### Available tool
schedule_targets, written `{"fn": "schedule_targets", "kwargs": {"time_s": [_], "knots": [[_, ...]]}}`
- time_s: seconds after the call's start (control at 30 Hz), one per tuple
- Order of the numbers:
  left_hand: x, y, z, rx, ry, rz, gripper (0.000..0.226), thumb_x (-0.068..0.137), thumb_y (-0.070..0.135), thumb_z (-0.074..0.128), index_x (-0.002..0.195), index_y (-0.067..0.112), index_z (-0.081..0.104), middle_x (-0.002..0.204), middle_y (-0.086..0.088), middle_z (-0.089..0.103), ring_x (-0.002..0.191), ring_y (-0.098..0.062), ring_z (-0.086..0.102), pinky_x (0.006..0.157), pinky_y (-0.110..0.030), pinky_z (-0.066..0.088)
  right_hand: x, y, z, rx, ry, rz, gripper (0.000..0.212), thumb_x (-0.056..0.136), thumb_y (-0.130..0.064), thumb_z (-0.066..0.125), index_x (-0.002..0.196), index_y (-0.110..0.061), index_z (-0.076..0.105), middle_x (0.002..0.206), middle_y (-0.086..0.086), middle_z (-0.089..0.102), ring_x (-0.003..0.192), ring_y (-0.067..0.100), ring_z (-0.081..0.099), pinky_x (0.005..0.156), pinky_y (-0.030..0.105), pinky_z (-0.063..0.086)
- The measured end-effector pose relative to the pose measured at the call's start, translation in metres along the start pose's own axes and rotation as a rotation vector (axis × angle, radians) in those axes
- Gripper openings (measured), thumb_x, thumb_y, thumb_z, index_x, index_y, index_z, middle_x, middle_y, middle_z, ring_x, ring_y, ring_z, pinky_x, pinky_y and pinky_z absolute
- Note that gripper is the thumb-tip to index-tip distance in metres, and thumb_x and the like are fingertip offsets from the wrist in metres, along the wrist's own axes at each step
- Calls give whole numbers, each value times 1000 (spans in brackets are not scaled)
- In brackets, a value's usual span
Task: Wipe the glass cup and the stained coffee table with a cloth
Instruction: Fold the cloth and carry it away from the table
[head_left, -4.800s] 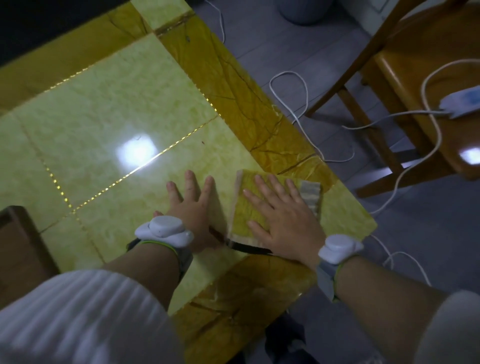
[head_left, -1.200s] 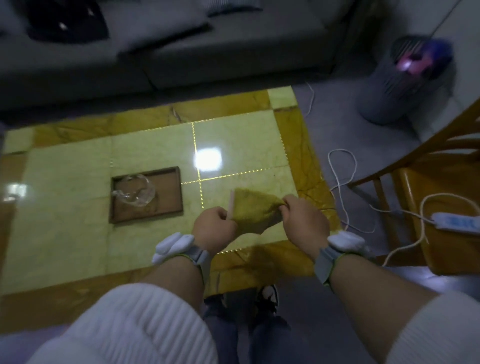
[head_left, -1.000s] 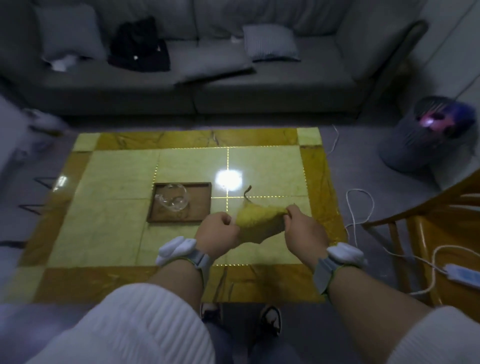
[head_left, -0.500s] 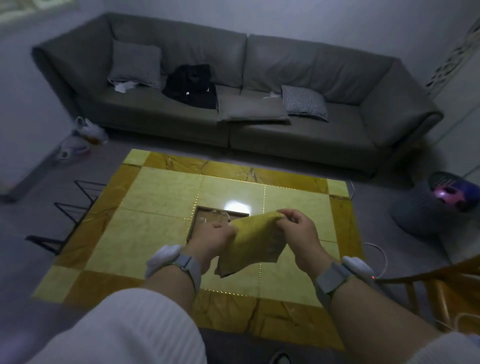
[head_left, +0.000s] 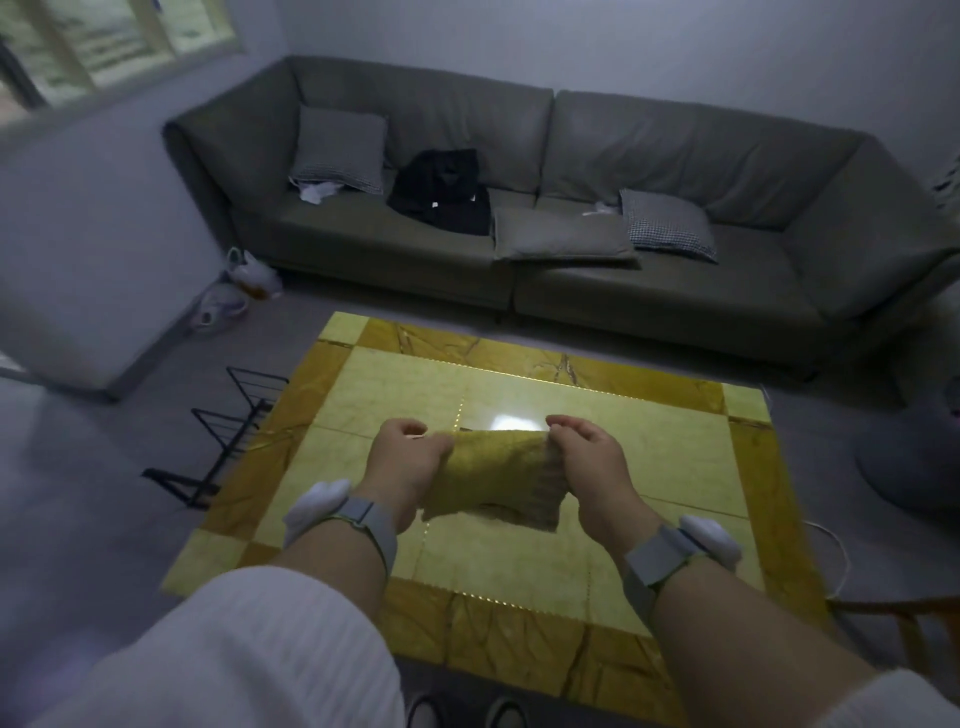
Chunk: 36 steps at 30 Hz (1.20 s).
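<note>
Cloth: a yellow-brown cloth hangs stretched between my two hands, held up above the middle of the counter and clear of its surface.
Left hand: my left hand has its fingers curled round the cloth's left upper edge, gripping it.
Right hand: my right hand pinches the right upper edge, fingertips bunched on the fabric, which gathers in folds under them.
Wrists: each wrist carries a grey strap with a white device; white ribbed sleeves cover my forearms at the bottom of the view.
Counter: a low, glossy top of pale yellow panels with an amber marbled border, a lamp's reflection shining just beyond the cloth. The cloth and my hands hide the middle of the top, and I cannot see the glass cup.
Beyond: a long grey sofa stands well behind the counter, with checked cushions and a dark garment on the seat.
Left of the counter: a black wire rack stands on the floor just beside the edge; plastic bags lie near the sofa's end.
</note>
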<state>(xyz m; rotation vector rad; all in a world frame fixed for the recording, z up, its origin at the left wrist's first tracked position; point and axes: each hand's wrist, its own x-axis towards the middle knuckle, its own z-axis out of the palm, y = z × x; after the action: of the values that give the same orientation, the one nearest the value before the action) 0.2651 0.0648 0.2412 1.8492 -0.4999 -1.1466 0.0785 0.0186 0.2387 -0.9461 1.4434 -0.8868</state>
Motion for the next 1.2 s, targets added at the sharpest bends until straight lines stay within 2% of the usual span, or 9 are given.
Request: {"fn": "schedule_targets", "kwargs": {"time_s": [0.1, 0.27, 0.4, 0.53, 0.63, 0.83, 1.0, 1.13, 1.2], "knots": [[11, 3, -23, 32, 23, 30, 31, 84, 14, 66, 112, 26, 58, 101, -6, 60, 91, -25, 60, 76, -39, 57, 1, 6, 23, -49, -20, -33, 25, 101, -21, 50, 89, -29, 70, 95, -5, 66, 86, 10, 60, 61, 22, 53], [35, 4, -70, 27, -25, 18, 15, 89, 14, 62, 100, 22, 67, 96, -2, 65, 83, -19, 60, 54, -25, 49, 2, 12, 69, -160, -16, -32, 23, 96, -16, 53, 90, -31, 70, 96, -3, 67, 88, 16, 62, 81, 40, 59], [68, 1, -116, 97, -19, 53, 8, 90, 20, 63, 95, 24, 68, 99, 0, 66, 91, -21, 61, 80, -37, 56, 0, 12, 123, -213, -1, -26, 26, 92, -14, 51, 92, -34, 68, 93, -8, 65, 84, 12, 61, 62, 27, 52], [122, -3, -188, 161, -72, 55, 12, 91, 21, 63, 100, 21, 71, 95, 3, 65, 91, -21, 62, 89, -45, 55, -2, 24, 207, -278, 66, -1, 24, 94, -16, 53, 97, -33, 69, 95, -6, 66, 84, 14, 62, 66, 31, 56], [143, -1, -218, 221, -82, 70, 9, 89, 19, 64, 86, 26, 69, 90, 6, 65, 84, -14, 61, 82, -38, 57, -5, 27, 240, -257, 79, 47, 24, 93, -13, 55, 106, -28, 69, 92, -3, 65, 76, 14, 61, 63, 33, 58], [180, 19, -280, 281, -71, 50, 12, 88, 21, 63, 91, 32, 68, 97, 6, 61, 82, -8, 54, 50, -18, 42, -12, 13, 307, -247, 26, 91, 27, 94, -12, 56, 109, -32, 62, 92, -3, 62, 76, 16, 63, 44, 19, 47], [198, 29, -306, 382, 2, 76, 13, 88, 21, 65, 80, 32, 64, 102, 2, 65, 75, -5, 54, 45, -15, 39, 0, 5, 341, -235, -40, 76, 30, 92, -8, 54, 114, -26, 64, 96, 1, 62, 84, 18, 63, 56, 23, 48], [210, 35, -331, 501, 64, 92, 15, 93, 16, 58, 102, 24, 67, 116, -4, 64, 92, -20, 60, 72, -30, 56, 13, -2, 377, -213, -133, 48, 30, 93, -8, 52, 115, -22, 65, 97, 3, 63, 85, 19, 62, 61, 25, 51], [219, 42, -343, 556, 78, 65, 21, 97, 13, 53, 112, 18, 67, 122, -8, 63, 99, -26, 60, 86, -39, 56, 20, -6, 397, -206, -158, 31, 30, 93, -6, 50, 116, -22, 64, 95, 4, 63, 82, 18, 62, 53, 20, 49]]}}
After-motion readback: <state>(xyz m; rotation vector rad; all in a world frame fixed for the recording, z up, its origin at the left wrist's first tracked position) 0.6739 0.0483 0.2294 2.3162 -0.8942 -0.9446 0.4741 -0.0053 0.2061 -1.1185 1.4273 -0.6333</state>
